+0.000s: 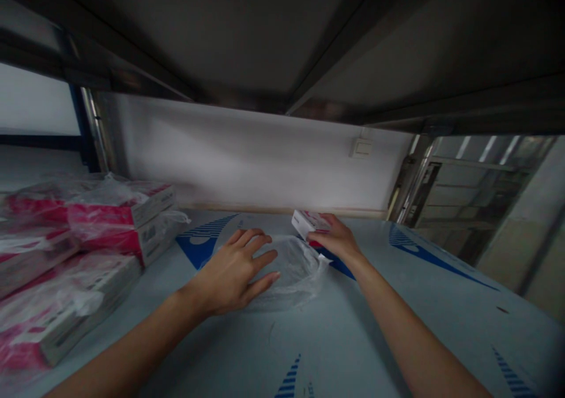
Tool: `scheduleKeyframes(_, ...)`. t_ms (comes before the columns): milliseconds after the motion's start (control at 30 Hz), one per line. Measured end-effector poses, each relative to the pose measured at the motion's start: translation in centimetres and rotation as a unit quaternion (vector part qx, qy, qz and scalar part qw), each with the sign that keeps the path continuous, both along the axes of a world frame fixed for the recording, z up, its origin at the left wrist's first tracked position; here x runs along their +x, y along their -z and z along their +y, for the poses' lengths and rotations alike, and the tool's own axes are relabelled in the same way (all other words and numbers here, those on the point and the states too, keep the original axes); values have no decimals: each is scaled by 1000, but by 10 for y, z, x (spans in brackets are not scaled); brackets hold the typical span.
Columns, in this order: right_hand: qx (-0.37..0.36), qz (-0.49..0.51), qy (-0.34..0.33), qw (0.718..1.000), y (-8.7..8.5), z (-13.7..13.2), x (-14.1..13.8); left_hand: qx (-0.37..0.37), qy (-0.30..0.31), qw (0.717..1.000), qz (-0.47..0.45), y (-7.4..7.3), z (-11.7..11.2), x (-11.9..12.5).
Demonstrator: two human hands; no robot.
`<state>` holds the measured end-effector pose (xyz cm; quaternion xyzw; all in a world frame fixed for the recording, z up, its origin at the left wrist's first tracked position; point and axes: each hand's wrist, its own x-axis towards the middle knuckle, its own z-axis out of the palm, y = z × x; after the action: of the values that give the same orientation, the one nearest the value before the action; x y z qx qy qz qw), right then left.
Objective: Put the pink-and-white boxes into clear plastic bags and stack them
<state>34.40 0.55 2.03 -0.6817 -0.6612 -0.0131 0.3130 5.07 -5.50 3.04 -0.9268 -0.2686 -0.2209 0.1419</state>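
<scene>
I am looking into a low shelf bay. My left hand (pixel 233 271) lies flat with fingers spread on a clear plastic bag (pixel 293 271) that rests on the pale shelf surface (pixel 353 339). My right hand (pixel 338 239) is closed on a small white and pink box (pixel 306 222), holding it at the far edge of the bag, close to the back wall. Part of the box is hidden under my fingers.
Several pink and white boxes wrapped in plastic (pixel 88 233) are stacked along the left side. A white back wall (pixel 265 156) with a switch plate (pixel 362 148) closes the bay. A dark shelf (pixel 282 39) hangs low overhead. Metal racking (pixel 463 186) stands at right.
</scene>
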Motion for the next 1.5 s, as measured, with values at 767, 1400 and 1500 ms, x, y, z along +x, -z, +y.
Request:
scheduleKeyframes(767,149,-182,-316,919,-63,-75,-66,248,-104,957,-111,-16,22,-63)
scheduleKeyframes(1400,272,102,-330,898,-48,-51,-59,82,-27,947,-308,-16,29,-41)
scheduleKeyframes(1500,220,236,-352,879,-52,-53,-63,-52,-7,924,-378,-19,24,-36)
